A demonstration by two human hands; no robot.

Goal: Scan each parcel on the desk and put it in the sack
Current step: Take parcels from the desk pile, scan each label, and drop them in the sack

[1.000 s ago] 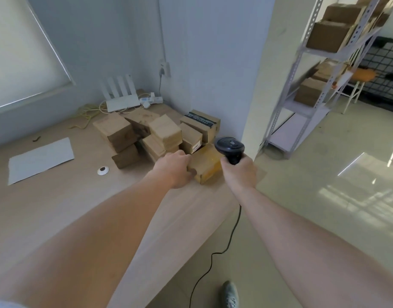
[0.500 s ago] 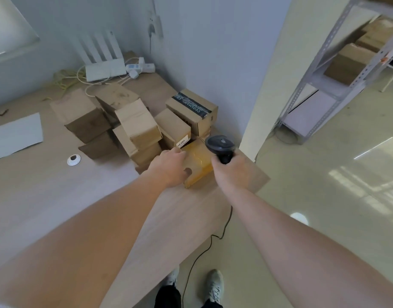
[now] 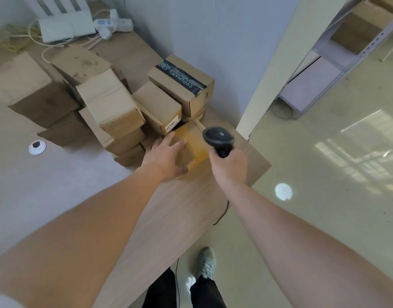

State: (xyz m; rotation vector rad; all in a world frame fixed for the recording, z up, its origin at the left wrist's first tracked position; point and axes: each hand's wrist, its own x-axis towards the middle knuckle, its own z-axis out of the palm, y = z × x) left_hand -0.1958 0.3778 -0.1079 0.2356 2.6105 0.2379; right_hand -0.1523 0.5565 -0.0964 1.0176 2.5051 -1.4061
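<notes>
Left hand (image 3: 166, 157) clamped over the near end of a tape-wrapped parcel (image 3: 192, 147), fingers on its top and thumb curled round its near face; right hand (image 3: 228, 166) wrapped tight round the handle of a black scanner (image 3: 217, 137), head poised just right of the parcel and above its far end. Parcel flat on the worktop (image 3: 46, 185) near its right-hand corner, touching the foot of a stack of cardboard boxes (image 3: 111, 105) on its left and far sides. Behind the parcel, a labelled carton (image 3: 157, 105) and one sealed with black printed tape (image 3: 182, 83); farther back from it, against the wall, a white router (image 3: 66, 27) and a power strip (image 3: 114, 22). Left of the parcel, well apart, a white grommet (image 3: 37, 147) in the worktop. No sack in sight, and every box closed, contents unknown. Likely risks: glossy tape throwing glare and spoiling the read; no barcode visible on the upper face, so a turn of the parcel probably needed; neighbouring boxes dragged or toppled if the parcel comes out carelessly from under their edge; scanner cord (image 3: 222, 213), trailing off the worktop edge toward the feet, snagging on the way to the sack.
</notes>
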